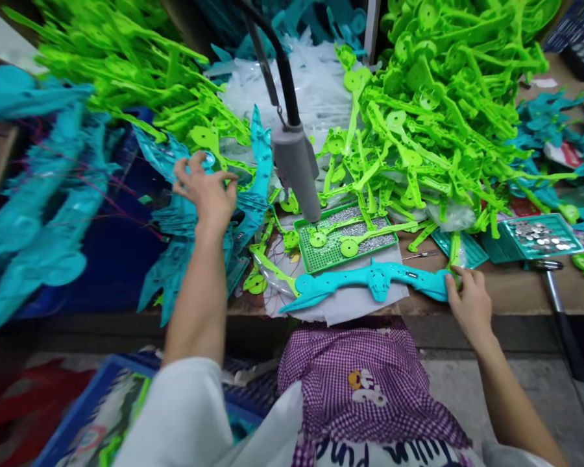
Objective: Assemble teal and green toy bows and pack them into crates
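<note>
A long blue plastic part (340,280) lies across a white cloth at the bench's front edge. My right hand (470,301) has its fingers on the right end of this part, thumb and fingertips pressed round it. My left hand (205,188) is raised above a stack of blue parts (175,224), its fingers apart and nothing between them. Between my hands hangs a grey electric screwdriver (296,168), tip down over a green tray (316,259) of small silvery screws. Two green arm-shaped pieces (349,246) rest on the tray.
Green parts (433,117) are heaped at the back right, others (141,65) at the back left. Blue parts (43,194) hang over the left side. A teal tray (540,237) of metal discs and a hammer (555,292) are at the right.
</note>
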`<action>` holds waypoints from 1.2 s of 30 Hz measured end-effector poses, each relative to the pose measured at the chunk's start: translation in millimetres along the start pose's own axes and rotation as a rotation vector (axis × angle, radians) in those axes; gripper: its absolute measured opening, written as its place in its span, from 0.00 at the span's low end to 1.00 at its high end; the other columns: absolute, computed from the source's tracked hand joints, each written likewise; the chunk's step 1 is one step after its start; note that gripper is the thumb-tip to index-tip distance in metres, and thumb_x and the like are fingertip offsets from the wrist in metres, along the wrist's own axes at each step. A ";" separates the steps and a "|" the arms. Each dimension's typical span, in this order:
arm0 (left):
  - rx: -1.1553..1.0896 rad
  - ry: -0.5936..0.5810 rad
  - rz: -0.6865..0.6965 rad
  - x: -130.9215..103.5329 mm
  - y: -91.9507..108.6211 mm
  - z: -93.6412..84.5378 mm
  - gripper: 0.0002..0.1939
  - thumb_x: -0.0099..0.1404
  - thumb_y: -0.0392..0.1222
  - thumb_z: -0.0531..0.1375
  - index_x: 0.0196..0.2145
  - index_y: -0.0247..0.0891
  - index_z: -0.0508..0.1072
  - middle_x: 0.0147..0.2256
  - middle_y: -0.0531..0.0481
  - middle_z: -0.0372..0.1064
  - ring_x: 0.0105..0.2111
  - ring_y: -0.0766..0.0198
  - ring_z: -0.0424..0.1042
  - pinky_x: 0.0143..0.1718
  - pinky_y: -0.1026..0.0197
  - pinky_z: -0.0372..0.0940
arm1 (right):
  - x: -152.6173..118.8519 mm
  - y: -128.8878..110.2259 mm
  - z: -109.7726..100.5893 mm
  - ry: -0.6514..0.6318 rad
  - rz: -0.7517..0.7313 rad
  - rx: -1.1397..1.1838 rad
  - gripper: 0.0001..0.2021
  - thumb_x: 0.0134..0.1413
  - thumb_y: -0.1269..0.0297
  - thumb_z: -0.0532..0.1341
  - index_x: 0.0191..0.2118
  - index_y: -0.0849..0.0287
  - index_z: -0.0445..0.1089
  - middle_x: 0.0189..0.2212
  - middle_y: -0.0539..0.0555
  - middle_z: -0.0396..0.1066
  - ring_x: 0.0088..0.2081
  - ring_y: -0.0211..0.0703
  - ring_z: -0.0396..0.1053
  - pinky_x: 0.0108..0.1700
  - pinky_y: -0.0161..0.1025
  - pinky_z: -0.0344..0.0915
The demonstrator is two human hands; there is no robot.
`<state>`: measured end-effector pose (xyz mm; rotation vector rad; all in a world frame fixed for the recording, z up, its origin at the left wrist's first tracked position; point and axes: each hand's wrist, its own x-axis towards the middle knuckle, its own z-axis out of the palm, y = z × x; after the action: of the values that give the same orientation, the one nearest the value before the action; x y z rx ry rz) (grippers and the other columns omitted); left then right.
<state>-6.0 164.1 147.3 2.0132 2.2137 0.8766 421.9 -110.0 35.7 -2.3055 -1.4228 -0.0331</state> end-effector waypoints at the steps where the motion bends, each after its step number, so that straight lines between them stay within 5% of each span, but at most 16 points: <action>1: 0.039 -0.060 0.068 22.6 -0.6 6.5 0.09 0.62 0.34 0.62 0.41 0.31 0.78 0.68 0.43 0.52 0.68 0.43 0.38 0.64 0.30 0.36 | 0.6 -0.9 0.0 -0.008 0.006 -0.001 0.24 0.63 0.47 0.49 0.50 0.58 0.72 0.45 0.62 0.69 0.42 0.55 0.71 0.37 0.46 0.67; 4: 0.083 -0.198 0.194 64.3 -5.3 27.1 0.06 0.59 0.26 0.62 0.35 0.29 0.77 0.67 0.42 0.55 0.69 0.47 0.36 0.63 0.26 0.27 | 0.2 -1.6 0.6 -0.005 0.020 0.016 0.24 0.63 0.47 0.49 0.50 0.57 0.72 0.46 0.62 0.69 0.42 0.56 0.71 0.35 0.46 0.67; 10: -0.041 -0.296 0.364 92.3 -21.9 40.1 0.10 0.52 0.22 0.66 0.22 0.33 0.72 0.56 0.54 0.71 0.69 0.55 0.46 0.62 0.27 0.17 | -1.8 1.7 3.9 0.017 0.001 0.035 0.23 0.62 0.47 0.50 0.50 0.56 0.72 0.45 0.63 0.69 0.41 0.57 0.72 0.34 0.48 0.68; 13: -0.121 -0.288 0.386 95.6 -27.7 41.8 0.13 0.45 0.22 0.70 0.20 0.33 0.71 0.53 0.54 0.73 0.68 0.54 0.49 0.61 0.26 0.17 | -2.3 2.3 4.9 0.042 -0.014 0.035 0.23 0.62 0.47 0.50 0.49 0.56 0.72 0.45 0.62 0.69 0.40 0.55 0.72 0.34 0.47 0.68; 18: 0.024 -0.305 0.427 87.6 -23.9 39.8 0.07 0.52 0.27 0.70 0.24 0.30 0.74 0.60 0.52 0.67 0.70 0.52 0.44 0.61 0.25 0.19 | -1.4 1.5 2.8 0.018 -0.032 0.041 0.23 0.63 0.47 0.50 0.50 0.55 0.72 0.46 0.62 0.69 0.40 0.54 0.72 0.35 0.46 0.68; 21: 0.115 -0.286 0.396 83.8 -18.0 26.5 0.07 0.55 0.34 0.70 0.30 0.29 0.76 0.61 0.50 0.65 0.69 0.49 0.46 0.61 0.23 0.25 | 0.3 2.7 1.5 -0.024 -0.026 0.054 0.24 0.63 0.47 0.49 0.51 0.57 0.72 0.46 0.63 0.69 0.39 0.54 0.72 0.36 0.48 0.68; 24: 0.132 -0.148 0.286 73.6 -16.8 4.3 0.11 0.58 0.38 0.69 0.34 0.26 0.76 0.55 0.45 0.72 0.64 0.48 0.57 0.62 0.25 0.39 | -0.7 3.1 -4.9 -0.012 -0.024 0.051 0.25 0.62 0.47 0.50 0.50 0.59 0.73 0.46 0.64 0.68 0.42 0.57 0.71 0.41 0.51 0.67; 27: 0.019 0.102 0.194 35.2 -14.5 -13.5 0.11 0.57 0.38 0.67 0.37 0.27 0.77 0.43 0.46 0.77 0.54 0.52 0.68 0.61 0.32 0.51 | -2.5 -12.2 -24.6 0.134 0.010 0.059 0.23 0.61 0.46 0.53 0.46 0.59 0.74 0.43 0.63 0.68 0.46 0.58 0.69 0.46 0.55 0.65; 30: -0.401 0.183 0.261 -39.6 9.1 -10.6 0.12 0.58 0.43 0.66 0.37 0.33 0.78 0.34 0.50 0.77 0.35 0.62 0.75 0.48 0.50 0.69 | 7.3 -56.6 -49.0 0.314 0.052 0.276 0.19 0.62 0.49 0.54 0.44 0.57 0.74 0.39 0.59 0.67 0.42 0.51 0.69 0.45 0.50 0.67; 33: -0.759 -0.361 0.538 -122.7 60.7 18.0 0.07 0.61 0.43 0.65 0.36 0.39 0.79 0.34 0.50 0.78 0.33 0.63 0.76 0.38 0.58 0.73 | 30.0 -109.0 -58.0 0.495 0.023 0.462 0.19 0.68 0.55 0.46 0.47 0.56 0.71 0.39 0.58 0.68 0.43 0.48 0.69 0.47 0.48 0.67; 36: -0.875 -0.765 0.878 -173.4 117.2 63.7 0.08 0.66 0.42 0.61 0.32 0.42 0.80 0.37 0.47 0.78 0.37 0.62 0.77 0.41 0.56 0.74 | 43.2 -125.6 -47.4 0.464 -0.058 0.467 0.19 0.69 0.56 0.46 0.50 0.53 0.70 0.42 0.57 0.67 0.46 0.48 0.68 0.50 0.49 0.67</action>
<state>153.7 29.4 82.2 2.1736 0.3901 0.6887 344.1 -42.9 132.3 -1.7332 -1.1142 -0.2147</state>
